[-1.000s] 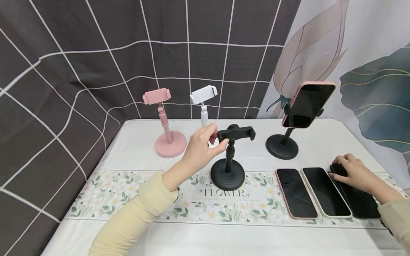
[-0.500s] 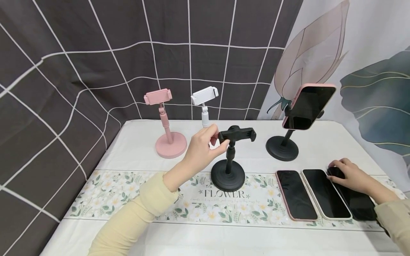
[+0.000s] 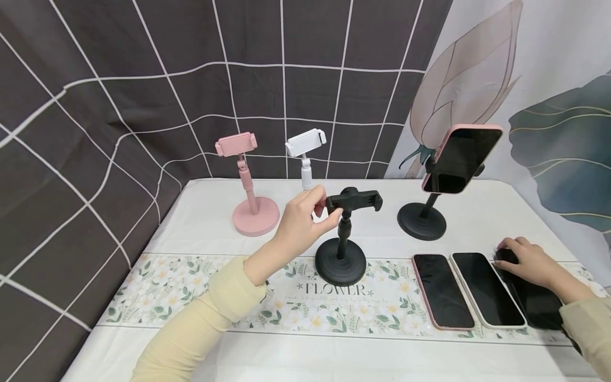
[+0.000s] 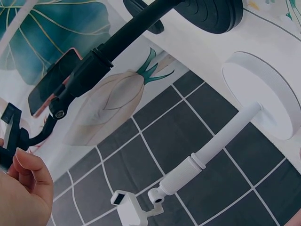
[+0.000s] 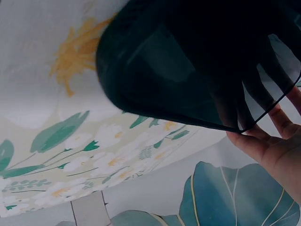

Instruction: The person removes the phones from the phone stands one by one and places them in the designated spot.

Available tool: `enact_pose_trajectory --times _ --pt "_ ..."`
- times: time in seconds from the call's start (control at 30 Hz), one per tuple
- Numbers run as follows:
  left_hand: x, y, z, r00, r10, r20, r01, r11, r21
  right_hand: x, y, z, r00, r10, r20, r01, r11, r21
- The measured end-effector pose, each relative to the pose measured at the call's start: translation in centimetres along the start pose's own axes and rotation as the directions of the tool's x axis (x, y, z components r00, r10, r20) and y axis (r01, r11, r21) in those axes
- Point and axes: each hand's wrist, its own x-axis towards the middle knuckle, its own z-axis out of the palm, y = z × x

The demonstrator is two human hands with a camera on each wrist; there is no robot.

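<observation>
The left hand (image 3: 303,220) pinches the clamp (image 3: 355,200) of the near stand (image 3: 341,263). Right of this stand, the right hand (image 3: 533,267) grips the black phone (image 3: 533,303); behind-right of it, another holder (image 3: 421,221) carries a pink-edged phone (image 3: 463,159).

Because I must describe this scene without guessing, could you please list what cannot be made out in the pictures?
- Small print beneath FLOWER, head view: too small to read.
- Rear black stand, head view: its phone holder is mostly hidden by the mounted phone.
- Left hand, left wrist view: cut off by the left edge.
- Flat black phone, head view: partly covered by the right hand; right wrist view: cut off by the top edge.
</observation>
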Motion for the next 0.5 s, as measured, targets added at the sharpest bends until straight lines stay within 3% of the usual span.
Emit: enact_pose_trajectory --times 0.5 --pt "0.15 0.07 0.09 1.000 0.002 -0.011 -0.002 1.000 -0.002 -0.40 0.04 0.79 0.998 -0.022 0.055 0.018 0.997 0.074"
